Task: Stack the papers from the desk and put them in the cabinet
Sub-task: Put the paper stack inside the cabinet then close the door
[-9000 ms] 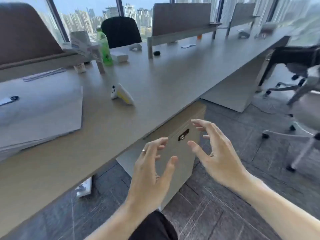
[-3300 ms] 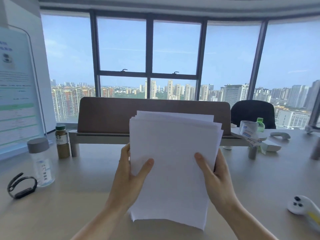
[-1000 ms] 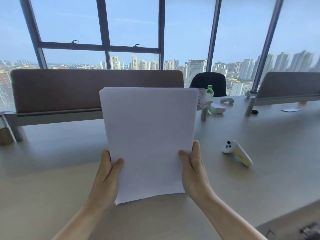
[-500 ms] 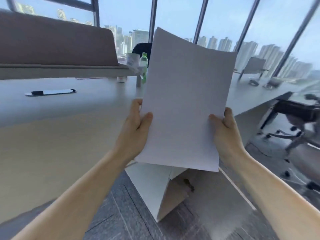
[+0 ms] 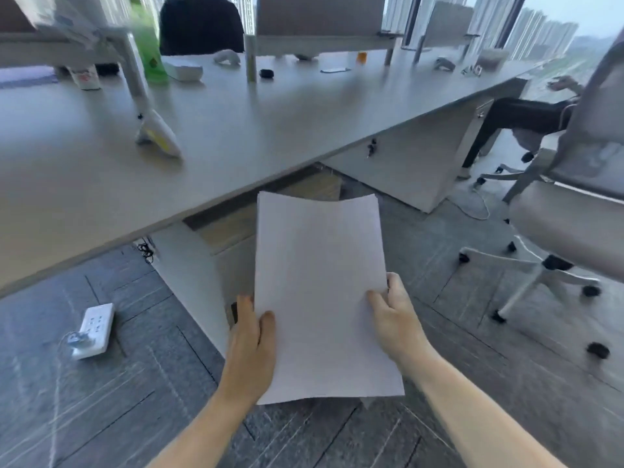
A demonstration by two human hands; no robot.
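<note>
A squared stack of white papers (image 5: 320, 292) is held almost flat below the desk's front edge, long side pointing away from me. My left hand (image 5: 251, 346) grips its near left edge, thumb on top. My right hand (image 5: 393, 319) grips the near right edge. Behind and under the stack stands the white cabinet (image 5: 189, 275) beneath the desk (image 5: 236, 130); its door hangs open toward me and a wooden interior (image 5: 229, 228) shows. The stack's far end reaches the cabinet opening and hides most of it.
On the desk lie a white and yellow controller (image 5: 158, 133), a green bottle (image 5: 148, 45) and small items. A white power strip (image 5: 93, 329) lies on the grey floor at left. A white office chair (image 5: 557, 231) stands at right, a second cabinet (image 5: 405, 163) further back.
The stack has come down from upright in front of me to nearly flat below the desk edge, pointing at the open cabinet. My view has tilted down toward the floor.
</note>
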